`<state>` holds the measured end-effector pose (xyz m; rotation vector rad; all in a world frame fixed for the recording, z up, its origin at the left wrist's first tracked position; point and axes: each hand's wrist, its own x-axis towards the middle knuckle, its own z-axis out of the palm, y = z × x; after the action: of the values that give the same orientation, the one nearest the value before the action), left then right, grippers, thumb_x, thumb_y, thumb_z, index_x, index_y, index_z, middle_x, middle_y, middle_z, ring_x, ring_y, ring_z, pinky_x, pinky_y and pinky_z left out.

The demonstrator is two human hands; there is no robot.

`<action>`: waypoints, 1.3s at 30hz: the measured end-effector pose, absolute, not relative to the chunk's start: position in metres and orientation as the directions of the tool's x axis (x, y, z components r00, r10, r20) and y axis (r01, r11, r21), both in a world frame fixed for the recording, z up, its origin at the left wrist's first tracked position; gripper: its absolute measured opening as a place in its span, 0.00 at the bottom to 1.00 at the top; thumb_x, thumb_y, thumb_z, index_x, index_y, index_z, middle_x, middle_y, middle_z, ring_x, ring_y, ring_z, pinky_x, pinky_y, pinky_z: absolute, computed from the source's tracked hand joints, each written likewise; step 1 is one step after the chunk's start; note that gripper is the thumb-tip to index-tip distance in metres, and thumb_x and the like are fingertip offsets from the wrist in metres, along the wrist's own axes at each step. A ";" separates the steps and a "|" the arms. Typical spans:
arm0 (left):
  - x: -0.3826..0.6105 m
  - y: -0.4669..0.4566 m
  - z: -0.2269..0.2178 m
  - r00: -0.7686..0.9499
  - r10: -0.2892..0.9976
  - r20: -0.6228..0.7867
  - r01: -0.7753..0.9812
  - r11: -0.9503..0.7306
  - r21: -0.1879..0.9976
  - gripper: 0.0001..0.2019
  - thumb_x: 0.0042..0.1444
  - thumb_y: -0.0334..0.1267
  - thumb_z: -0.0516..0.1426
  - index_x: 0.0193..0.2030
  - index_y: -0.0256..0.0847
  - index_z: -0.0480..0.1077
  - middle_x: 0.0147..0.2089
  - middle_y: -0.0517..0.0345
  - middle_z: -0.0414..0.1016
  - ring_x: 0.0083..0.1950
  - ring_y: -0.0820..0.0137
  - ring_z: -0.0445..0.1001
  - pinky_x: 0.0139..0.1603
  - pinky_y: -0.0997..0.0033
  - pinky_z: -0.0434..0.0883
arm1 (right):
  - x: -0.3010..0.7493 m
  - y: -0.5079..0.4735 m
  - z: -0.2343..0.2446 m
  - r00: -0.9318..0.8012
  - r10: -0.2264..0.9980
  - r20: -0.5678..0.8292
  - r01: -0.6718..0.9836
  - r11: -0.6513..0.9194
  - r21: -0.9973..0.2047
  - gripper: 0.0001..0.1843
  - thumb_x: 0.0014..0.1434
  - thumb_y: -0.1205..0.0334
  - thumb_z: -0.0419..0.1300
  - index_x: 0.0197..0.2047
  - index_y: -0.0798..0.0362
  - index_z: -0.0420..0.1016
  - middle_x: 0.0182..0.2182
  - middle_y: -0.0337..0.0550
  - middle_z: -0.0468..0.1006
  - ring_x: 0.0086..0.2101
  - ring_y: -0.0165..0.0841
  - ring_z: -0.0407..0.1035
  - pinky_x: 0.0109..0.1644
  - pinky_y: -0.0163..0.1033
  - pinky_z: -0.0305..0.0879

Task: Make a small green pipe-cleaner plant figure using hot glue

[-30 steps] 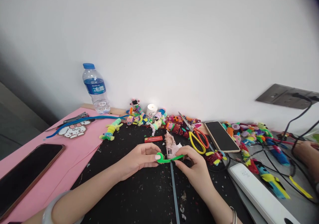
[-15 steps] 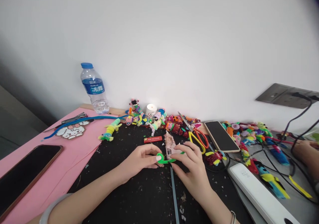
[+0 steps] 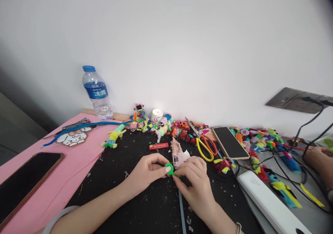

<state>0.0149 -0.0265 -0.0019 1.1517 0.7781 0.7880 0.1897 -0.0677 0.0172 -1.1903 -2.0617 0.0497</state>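
Note:
A green pipe cleaner is curled into a small coil between my two hands, low over the black mat. My left hand pinches the coil between thumb and fingers. The fingertips of my right hand are closed on the pipe cleaner just beside the coil; its free end is mostly hidden behind them. Right behind my hands lies a pinkish glue gun, partly covered by my right fingers. A red box with printed text sits beyond my left hand, and scissors with yellow and orange handles lie past my right.
Pipe-cleaner figures line the wall, with more at right. A water bottle stands back left. Phones lie left and right. A white power strip and black cables fill the right, near another person's hand.
My right hand has slid left along the green pipe cleaner, closing its fingers nearer the coil. Less of the straight length shows. The camera view has shifted slightly.

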 end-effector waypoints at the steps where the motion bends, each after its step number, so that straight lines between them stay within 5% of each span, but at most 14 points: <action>1: 0.015 -0.027 -0.002 0.497 0.860 -0.114 -0.134 0.206 0.969 0.11 0.47 0.41 0.62 0.34 0.36 0.70 0.33 0.58 0.71 0.34 0.70 0.71 0.37 0.70 0.70 | 0.190 -0.068 0.017 -0.295 0.767 0.570 0.739 0.561 -0.373 0.06 0.53 0.70 0.59 0.28 0.50 0.68 0.26 0.38 0.75 0.32 0.35 0.66 0.41 0.46 0.56; 14: 0.017 -0.033 -0.003 0.433 0.901 -0.041 -0.104 0.095 0.990 0.09 0.48 0.39 0.61 0.35 0.38 0.70 0.35 0.55 0.74 0.38 0.67 0.72 0.40 0.69 0.69 | 0.184 -0.074 0.013 -0.275 0.812 0.515 0.712 0.532 -0.458 0.09 0.52 0.72 0.55 0.24 0.51 0.63 0.21 0.37 0.69 0.28 0.33 0.63 0.37 0.42 0.58; 17: 0.014 -0.029 -0.002 0.417 0.908 -0.048 -0.119 0.107 0.987 0.10 0.48 0.39 0.61 0.37 0.38 0.70 0.37 0.55 0.74 0.39 0.67 0.72 0.41 0.69 0.69 | 0.194 -0.070 0.015 -0.319 0.809 0.494 0.667 0.562 -0.489 0.05 0.53 0.70 0.56 0.32 0.51 0.68 0.30 0.40 0.72 0.34 0.35 0.65 0.40 0.43 0.60; 22: 0.007 -0.019 0.001 0.346 0.926 -0.148 -0.203 0.228 0.952 0.11 0.50 0.41 0.59 0.40 0.41 0.69 0.42 0.56 0.71 0.44 0.66 0.70 0.44 0.66 0.70 | 0.214 -0.056 0.008 -0.072 0.839 0.539 0.802 0.370 -0.468 0.13 0.53 0.72 0.51 0.42 0.51 0.68 0.44 0.49 0.68 0.46 0.41 0.62 0.49 0.49 0.59; 26: 0.004 -0.016 0.004 0.347 0.928 -0.136 -0.290 0.244 0.925 0.10 0.52 0.41 0.58 0.41 0.42 0.69 0.45 0.55 0.71 0.47 0.66 0.68 0.47 0.65 0.69 | 0.220 -0.049 -0.004 -0.083 0.929 0.361 0.896 0.228 -0.382 0.24 0.47 0.71 0.53 0.50 0.50 0.64 0.50 0.50 0.64 0.50 0.46 0.60 0.48 0.53 0.58; 34: 0.002 -0.012 0.002 0.351 0.932 -0.090 -0.405 0.238 0.882 0.10 0.51 0.40 0.59 0.40 0.42 0.70 0.43 0.56 0.72 0.47 0.67 0.68 0.52 0.62 0.66 | 0.227 -0.044 -0.012 -0.048 0.962 0.270 0.930 0.142 -0.339 0.26 0.44 0.69 0.56 0.50 0.48 0.65 0.43 0.46 0.72 0.45 0.46 0.64 0.45 0.52 0.58; 39: -0.001 -0.009 0.000 0.349 0.934 -0.068 -0.412 0.219 0.884 0.09 0.52 0.38 0.59 0.40 0.43 0.71 0.44 0.56 0.72 0.48 0.68 0.67 0.53 0.65 0.65 | 0.230 -0.041 -0.005 -0.051 0.935 0.350 0.861 0.219 -0.460 0.17 0.46 0.66 0.59 0.43 0.50 0.70 0.39 0.45 0.76 0.39 0.42 0.69 0.41 0.45 0.62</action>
<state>-0.0013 -0.0091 0.0003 0.9065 0.7079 1.0477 0.2298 -0.0409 -0.0050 -1.6534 -1.9203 0.1675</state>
